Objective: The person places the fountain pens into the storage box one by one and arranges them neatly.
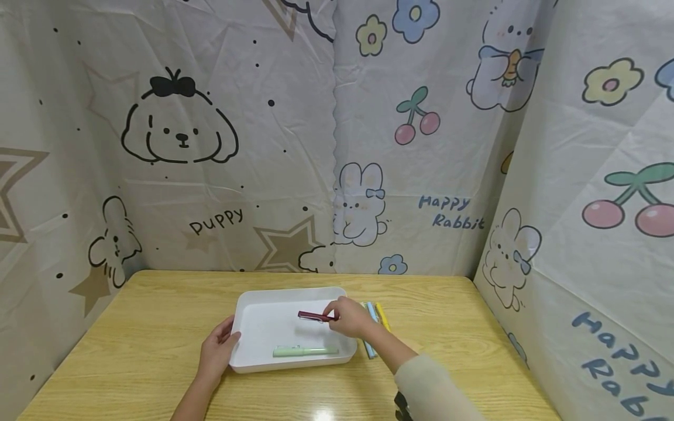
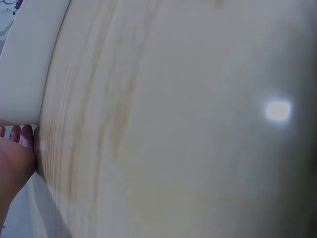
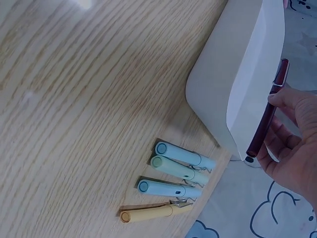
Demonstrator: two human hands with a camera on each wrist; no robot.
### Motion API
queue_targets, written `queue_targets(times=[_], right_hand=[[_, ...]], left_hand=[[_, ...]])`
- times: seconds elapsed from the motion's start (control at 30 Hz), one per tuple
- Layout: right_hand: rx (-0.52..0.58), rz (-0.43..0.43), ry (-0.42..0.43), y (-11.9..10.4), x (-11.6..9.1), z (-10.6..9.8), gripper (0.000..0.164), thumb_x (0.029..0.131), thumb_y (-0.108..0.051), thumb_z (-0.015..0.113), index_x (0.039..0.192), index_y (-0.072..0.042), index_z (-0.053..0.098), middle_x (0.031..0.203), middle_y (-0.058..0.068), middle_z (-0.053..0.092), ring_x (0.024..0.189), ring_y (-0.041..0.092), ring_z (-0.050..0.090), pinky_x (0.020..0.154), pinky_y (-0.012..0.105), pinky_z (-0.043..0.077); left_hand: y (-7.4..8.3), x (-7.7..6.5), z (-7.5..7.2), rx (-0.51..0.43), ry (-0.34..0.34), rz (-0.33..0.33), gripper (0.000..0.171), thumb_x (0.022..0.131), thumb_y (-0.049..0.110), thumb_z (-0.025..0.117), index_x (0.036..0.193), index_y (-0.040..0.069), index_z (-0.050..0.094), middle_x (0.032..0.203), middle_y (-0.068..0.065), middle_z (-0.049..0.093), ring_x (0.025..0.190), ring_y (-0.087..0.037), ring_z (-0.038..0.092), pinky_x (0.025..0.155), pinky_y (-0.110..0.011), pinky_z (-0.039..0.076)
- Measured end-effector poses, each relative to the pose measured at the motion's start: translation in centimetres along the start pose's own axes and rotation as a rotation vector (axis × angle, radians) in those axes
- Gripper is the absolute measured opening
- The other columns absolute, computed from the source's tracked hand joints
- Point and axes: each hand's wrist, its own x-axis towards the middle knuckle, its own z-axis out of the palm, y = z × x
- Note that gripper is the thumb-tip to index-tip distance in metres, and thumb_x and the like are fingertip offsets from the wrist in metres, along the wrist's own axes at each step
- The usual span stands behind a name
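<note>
A shallow white tray (image 1: 258, 327) sits on the wooden table, with a light green pen (image 1: 305, 352) lying along its near side. At the tray's left end my left hand (image 1: 213, 354) holds the rim, thumb at the edge and fingers along the outer wall. My right hand (image 1: 351, 318) pinches a dark maroon pen (image 3: 262, 126) between thumb and fingers, over the right part of the tray. The pen's clip end points left in the head view. In the left wrist view only part of the left hand (image 2: 15, 158) shows, beside the tray wall.
Right of the tray several capped pens lie side by side on the table: a yellow pen (image 3: 153, 213), blue ones and a green pen (image 3: 179, 169). My right forearm partly hides them in the head view. A printed curtain (image 1: 295, 146) hangs behind and at both sides.
</note>
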Motion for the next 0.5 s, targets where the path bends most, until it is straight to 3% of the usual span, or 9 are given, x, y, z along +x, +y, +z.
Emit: queue_targets(times=[0.33, 0.5], right_hand=[[-0.006, 0.003, -0.019, -0.40, 0.18, 0.25, 0.020, 0.079, -0.012, 0.066, 0.098, -0.014, 0.071, 0.069, -0.005, 0.054, 0.062, 0.006, 0.044, 0.053, 0.019, 0.036], [-0.001, 0.000, -0.024, -0.62, 0.22, 0.21, 0.020, 0.079, -0.011, 0.066, 0.098, -0.014, 0.071, 0.070, -0.005, 0.053, 0.062, 0.006, 0.043, 0.053, 0.019, 0.036]], left_hand=[[0.07, -0.04, 0.04, 0.001, 0.003, 0.004, 0.051, 0.094, 0.011, 0.049, 0.143, 0.005, 0.035, 0.145, -0.021, 0.038, 0.130, -0.032, 0.041, 0.102, -0.041, 0.039], [0.11, -0.12, -0.04, 0.004, -0.003, 0.003, 0.051, 0.094, 0.012, 0.049, 0.143, 0.006, 0.036, 0.145, -0.020, 0.038, 0.129, -0.031, 0.041, 0.097, -0.029, 0.042]])
